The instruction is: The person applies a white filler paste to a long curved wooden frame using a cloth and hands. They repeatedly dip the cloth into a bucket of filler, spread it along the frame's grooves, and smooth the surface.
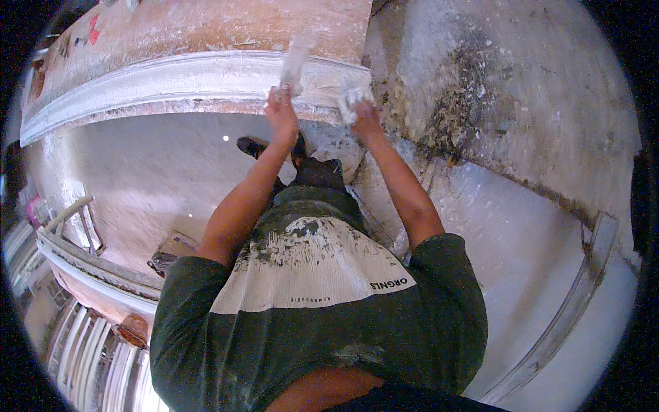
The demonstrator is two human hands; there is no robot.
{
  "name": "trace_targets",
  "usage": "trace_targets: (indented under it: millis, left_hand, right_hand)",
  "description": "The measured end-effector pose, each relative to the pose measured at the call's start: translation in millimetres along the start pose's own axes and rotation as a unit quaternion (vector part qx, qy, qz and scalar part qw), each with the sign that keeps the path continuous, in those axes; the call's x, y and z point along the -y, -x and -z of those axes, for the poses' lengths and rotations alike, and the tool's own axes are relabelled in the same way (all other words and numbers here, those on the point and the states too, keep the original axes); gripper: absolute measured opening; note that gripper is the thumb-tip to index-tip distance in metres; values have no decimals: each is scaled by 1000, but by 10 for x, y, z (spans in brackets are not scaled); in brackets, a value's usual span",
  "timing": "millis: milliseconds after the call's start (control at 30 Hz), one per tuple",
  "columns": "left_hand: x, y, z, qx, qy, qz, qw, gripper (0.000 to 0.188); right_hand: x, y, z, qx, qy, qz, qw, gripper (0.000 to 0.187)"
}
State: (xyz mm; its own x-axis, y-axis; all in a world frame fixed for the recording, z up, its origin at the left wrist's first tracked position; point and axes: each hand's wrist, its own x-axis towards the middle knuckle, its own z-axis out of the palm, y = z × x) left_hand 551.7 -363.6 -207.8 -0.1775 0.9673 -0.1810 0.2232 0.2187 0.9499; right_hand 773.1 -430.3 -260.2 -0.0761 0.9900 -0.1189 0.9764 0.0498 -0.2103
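A long white plaster moulding [171,81] runs along the near edge of a stained work table [185,34]. Over its right part, my left hand [280,117] is closed round the lower end of a flat, whitish scraper-like tool [296,65], which points away from me and is smeared by motion. At the right end of the moulding, my right hand [366,120] grips a white, plaster-covered lump [353,99]. Whether that lump is wet plaster or a soaked cloth, I cannot tell.
A wall [535,75] with dark, crusty stains rises to the right of the table. A wooden beam [583,295] stands at the lower right. At the lower left are a rail-like bench [103,264] and several long white strips [82,343]. A box [177,244] lies on the floor.
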Motion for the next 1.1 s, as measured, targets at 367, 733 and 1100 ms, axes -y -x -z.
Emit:
trace_targets:
  millis: [367,733,1100]
  left_hand:
    - [-463,-755,1136,-12,184,97,978,45]
    - [-26,-2091,2855,3,180,78,981,40]
    - [-179,-2803,4149,51,244,58,967,41]
  right_hand:
    - [703,-255,188,-225,125,-111,960,50]
    - [2566,-1575,235,-50,-114,-347,929,38]
    - [4101,-2742,-261,37,-242,-302,921,51]
